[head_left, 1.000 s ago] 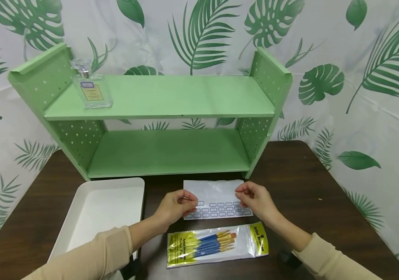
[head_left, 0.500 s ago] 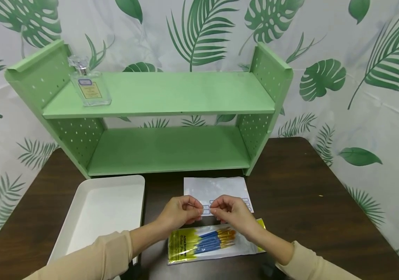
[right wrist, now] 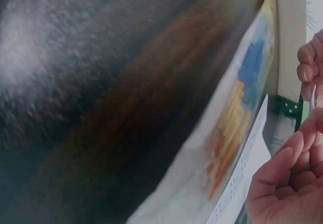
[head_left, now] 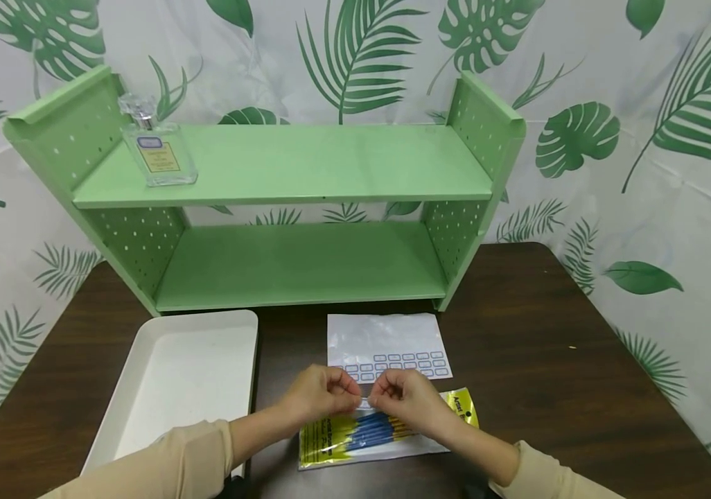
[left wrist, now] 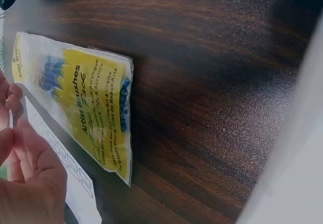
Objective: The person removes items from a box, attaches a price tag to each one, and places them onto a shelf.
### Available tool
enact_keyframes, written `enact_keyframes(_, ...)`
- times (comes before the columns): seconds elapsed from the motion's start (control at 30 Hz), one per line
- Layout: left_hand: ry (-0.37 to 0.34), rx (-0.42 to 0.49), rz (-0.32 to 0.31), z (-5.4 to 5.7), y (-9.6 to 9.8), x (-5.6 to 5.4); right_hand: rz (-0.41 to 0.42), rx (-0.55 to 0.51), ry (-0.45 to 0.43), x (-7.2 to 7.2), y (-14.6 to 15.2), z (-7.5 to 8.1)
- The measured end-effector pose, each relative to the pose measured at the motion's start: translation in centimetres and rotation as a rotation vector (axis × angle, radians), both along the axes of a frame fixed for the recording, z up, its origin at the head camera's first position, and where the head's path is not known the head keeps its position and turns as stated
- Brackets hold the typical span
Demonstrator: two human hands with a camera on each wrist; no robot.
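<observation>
In the head view my left hand [head_left: 323,396] and right hand [head_left: 408,400] meet fingertip to fingertip above the packet of artist brushes [head_left: 330,443]. A small sticker label [head_left: 364,403] is stretched between them, each hand pinching one end with thumb and finger. The right wrist view shows the label [right wrist: 314,97] edge-on as a thin strip. Under the hands lies the clear packet with yellow print and blue-handled brushes, partly covered by the right hand. Just behind it, a white sheet of stickers [head_left: 387,333] lies flat, with rows of blue-bordered labels along its near side.
A green two-tier shelf [head_left: 299,267] stands at the back. On its upper tier, at the left, is a glass perfume bottle [head_left: 162,156] bearing a similar blue-bordered label. A white tray [head_left: 199,374] lies to the left on the dark wooden table [head_left: 555,388].
My right hand has left the sheet's right side and come left to meet the left hand. Together they have moved nearer with the sticker label, from over the sheet to above the packet.
</observation>
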State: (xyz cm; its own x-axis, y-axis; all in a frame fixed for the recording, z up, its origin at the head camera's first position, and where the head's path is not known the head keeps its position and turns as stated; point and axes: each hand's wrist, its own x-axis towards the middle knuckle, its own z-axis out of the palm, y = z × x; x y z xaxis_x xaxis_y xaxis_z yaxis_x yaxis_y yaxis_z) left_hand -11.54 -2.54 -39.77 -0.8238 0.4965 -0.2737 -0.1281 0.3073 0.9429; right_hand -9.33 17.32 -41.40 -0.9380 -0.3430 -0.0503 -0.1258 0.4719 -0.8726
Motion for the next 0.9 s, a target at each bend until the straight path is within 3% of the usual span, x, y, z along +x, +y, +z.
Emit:
enact_keyframes(0.37, 0.065, -0.122, -0.103, -0.5, 0.2, 0.4, 0.070, 0.088, 0.107, 0.8, -0.3, -0.7)
enact_keyframes(0.53, 0.144, -0.178, -0.153, -0.8, 0.5, 0.5, 0.070, 0.169, 0.132, 1.0, -0.3, -0.9)
enact_keyframes(0.7, 0.204, -0.226, -0.179, -1.1, 0.6, 0.4, 0.058, 0.222, 0.153, 1.2, -0.3, -1.1)
enact_keyframes(0.9, 0.211, -0.265, -0.190, -1.0, 0.9, 0.5, 0.058, 0.257, 0.172, 1.4, -0.3, -1.3)
